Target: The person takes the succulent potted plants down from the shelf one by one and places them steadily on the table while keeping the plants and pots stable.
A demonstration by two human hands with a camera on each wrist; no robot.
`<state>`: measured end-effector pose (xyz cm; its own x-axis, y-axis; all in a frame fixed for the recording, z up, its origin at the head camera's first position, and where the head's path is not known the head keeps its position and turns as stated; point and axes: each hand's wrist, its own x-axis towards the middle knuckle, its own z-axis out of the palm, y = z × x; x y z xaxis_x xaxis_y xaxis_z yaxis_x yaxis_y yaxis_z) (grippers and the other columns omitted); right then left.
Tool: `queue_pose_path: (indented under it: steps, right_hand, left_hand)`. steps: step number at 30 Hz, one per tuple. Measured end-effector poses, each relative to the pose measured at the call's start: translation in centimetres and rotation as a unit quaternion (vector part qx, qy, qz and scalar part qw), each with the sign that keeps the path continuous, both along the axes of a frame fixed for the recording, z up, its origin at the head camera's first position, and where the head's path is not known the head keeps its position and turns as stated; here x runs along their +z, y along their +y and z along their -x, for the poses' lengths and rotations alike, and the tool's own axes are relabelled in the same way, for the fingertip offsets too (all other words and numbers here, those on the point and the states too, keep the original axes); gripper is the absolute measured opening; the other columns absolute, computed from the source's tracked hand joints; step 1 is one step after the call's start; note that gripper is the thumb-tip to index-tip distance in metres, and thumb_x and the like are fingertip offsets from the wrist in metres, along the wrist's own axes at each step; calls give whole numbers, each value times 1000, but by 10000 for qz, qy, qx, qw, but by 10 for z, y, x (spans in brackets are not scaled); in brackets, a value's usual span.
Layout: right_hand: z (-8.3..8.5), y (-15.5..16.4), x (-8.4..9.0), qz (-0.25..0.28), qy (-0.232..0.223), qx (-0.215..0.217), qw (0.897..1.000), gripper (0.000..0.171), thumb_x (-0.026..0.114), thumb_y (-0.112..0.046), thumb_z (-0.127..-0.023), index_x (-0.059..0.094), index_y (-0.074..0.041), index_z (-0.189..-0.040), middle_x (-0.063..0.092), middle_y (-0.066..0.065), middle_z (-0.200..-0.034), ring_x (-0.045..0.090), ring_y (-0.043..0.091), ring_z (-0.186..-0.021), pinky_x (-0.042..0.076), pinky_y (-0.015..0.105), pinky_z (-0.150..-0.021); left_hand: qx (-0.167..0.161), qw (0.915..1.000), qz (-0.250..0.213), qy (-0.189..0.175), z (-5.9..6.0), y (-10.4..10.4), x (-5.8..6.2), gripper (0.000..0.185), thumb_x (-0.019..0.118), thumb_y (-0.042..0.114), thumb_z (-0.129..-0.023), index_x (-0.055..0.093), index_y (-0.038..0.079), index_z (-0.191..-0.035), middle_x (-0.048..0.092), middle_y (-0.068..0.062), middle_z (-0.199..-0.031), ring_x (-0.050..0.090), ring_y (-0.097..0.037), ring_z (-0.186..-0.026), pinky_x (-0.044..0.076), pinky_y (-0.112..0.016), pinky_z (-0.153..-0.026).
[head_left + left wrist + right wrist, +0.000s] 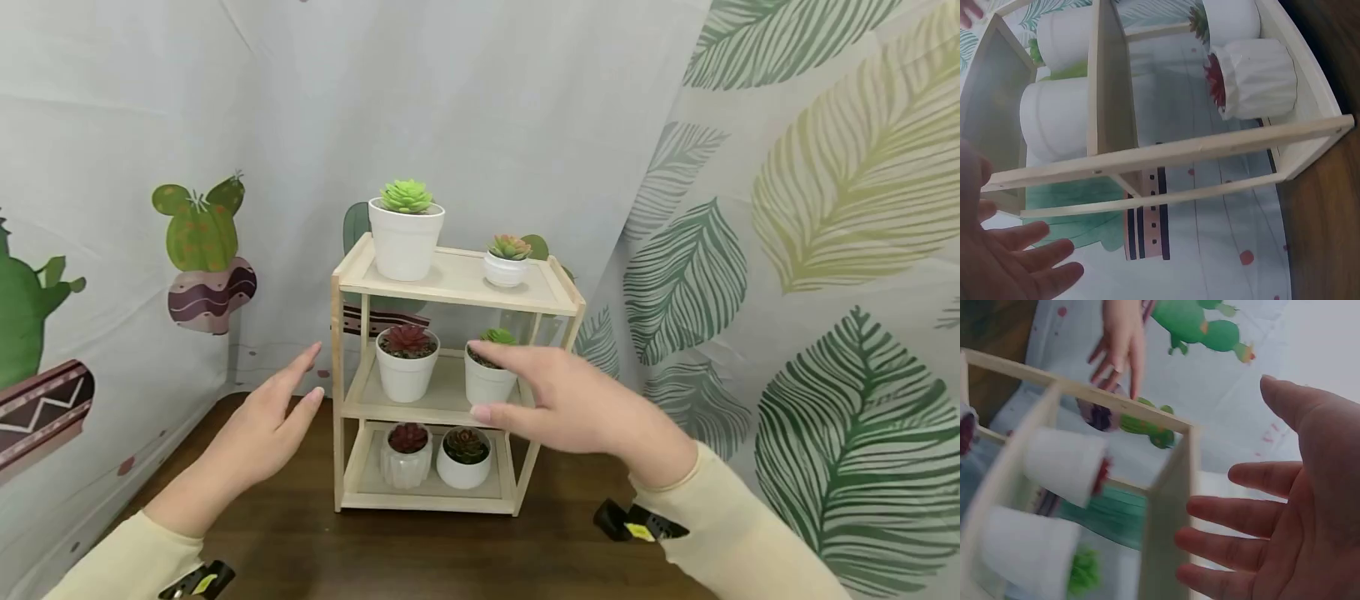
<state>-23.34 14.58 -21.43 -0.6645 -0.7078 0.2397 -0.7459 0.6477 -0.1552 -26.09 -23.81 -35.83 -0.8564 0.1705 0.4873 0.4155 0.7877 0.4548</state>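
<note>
Pale wooden three-tier shelf [427, 502]: bore six white-potted succulents [407, 371]; seemingly none remained.
Left hand [258, 432]: held nothing, fingers apart.
Right hand [566, 400]: likewise.

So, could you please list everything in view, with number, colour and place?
Rack: 1, pale wood, on the table
Table: 1, brown, beneath
Large pot: 1, white, green succulent, top tier left
Small pot: 1, white, green-pink succulent, top tier right
Middle pots: 2, white; red succulent left, green one right
Bottom pots: 2, white; dark red succulent left, dark green one right
Printed cloth: count unclear, pale, around the rack
Sleeves: 2, cream, low left and right
Wrist devices: 2, black, at the sleeves
Left hand: 1, bare, left of the rack
Right hand: 1, bare, before the middle right pot
</note>
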Motion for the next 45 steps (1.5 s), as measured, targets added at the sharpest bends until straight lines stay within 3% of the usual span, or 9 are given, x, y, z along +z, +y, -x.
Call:
queue_pose_path:
  steps: [4, 6, 11, 17, 21, 28, 35, 40, 45]
  right_hand:
    - [-1, 5, 31, -1, 215, 150, 9997, 74, 59, -61, -98, 34, -31, -161, 66, -3, -134, 53, 5, -63, 51, 38, -100]
    - [0, 7, 45, 36, 390, 249, 9989, 73, 61, -57, -98, 37, -27, -160, 58, -1, -150, 64, 6, -81, 51, 41, -104]
    - [10, 13, 75, 304, 708, 364, 9964, 65, 68, -43, -98, 46, -21, -156, 63, 6, -145, 65, 20, -124, 54, 47, -101]
    - [32, 18, 97, 1017, 1036, 193, 9892, 48, 68, -33, -99, 61, -17, -144, 71, 8, -133, 71, 23, -112, 59, 44, -89]
    - [50, 22, 108, 1408, 1106, -248, 9835, 45, 64, -35, -100, 64, -14, -140, 72, 10, -130, 71, 24, -108, 58, 46, -86]
    - [80, 30, 130, 1642, 512, -1066, 9793, 50, 59, -43, -101, 59, -19, -145, 60, 6, -147, 67, 28, -112, 54, 45, -87]
    - [102, 29, 133, 1763, -138, -1345, 9750, 49, 53, -32, -102, 53, -20, -150, 66, 9, -140, 73, 22, -93, 60, 36, -73]
    - [119, 20, 123, 1731, -851, -1412, 9710, 50, 52, -28, -102, 52, -17, -151, 63, 14, -143, 76, 26, -85, 62, 36, -71]
    - [133, 14, 109, 1824, -1590, -1629, 9565, 53, 50, -27, -102, 49, -14, -153, 55, 14, -152, 75, 26, -79, 62, 35, -68]
  left_hand:
    - [-122, 9985, -380, 368, 3, 6, -3, 62, 42, 32, -111, 15, 29, -166, 46, -23, -157, 53, -48, -134, 43, -69, -102]
    - [-205, 9972, -547, 461, 5, 9, -4, 63, 42, 29, -111, 12, 31, -166, 49, -25, -153, 56, -49, -129, 45, -69, -99]
    - [-372, 9942, -833, 567, 7, 16, -8, 67, 40, 25, -111, 3, 33, -167, 46, -28, -153, 59, -49, -125, 48, -67, -97]
    - [-458, 9900, -1027, 857, 8, 26, -17, 67, 42, 17, -110, 8, 26, -167, 49, -31, -149, 58, -48, -125, 47, -67, -96]
    - [-362, 9872, -1133, 1059, 12, 29, -20, 67, 45, 14, -109, 13, 27, -167, 53, -31, -143, 58, -46, -123, 47, -67, -94]
    - [-287, 9826, -1446, 1129, 23, 36, -25, 68, 47, 13, -108, 15, 27, -167, 55, -30, -137, 61, -44, -115, 49, -65, -93]
    - [-192, 9743, -1850, 1273, 32, 41, -28, 63, 44, 15, -109, 18, 26, -166, 49, -28, -149, 58, -45, -123, 48, -63, -97]
    - [-74, 9686, -2023, 1445, 38, 42, -29, 61, 42, 14, -109, 22, 27, -165, 60, -26, -134, 63, -38, -113, 52, -37, -89]
    - [-104, 9656, -2142, 1470, 45, 45, -34, 60, 42, 14, -110, 24, 28, -165, 65, -15, -115, 64, -22, -96, 45, -14, -78]
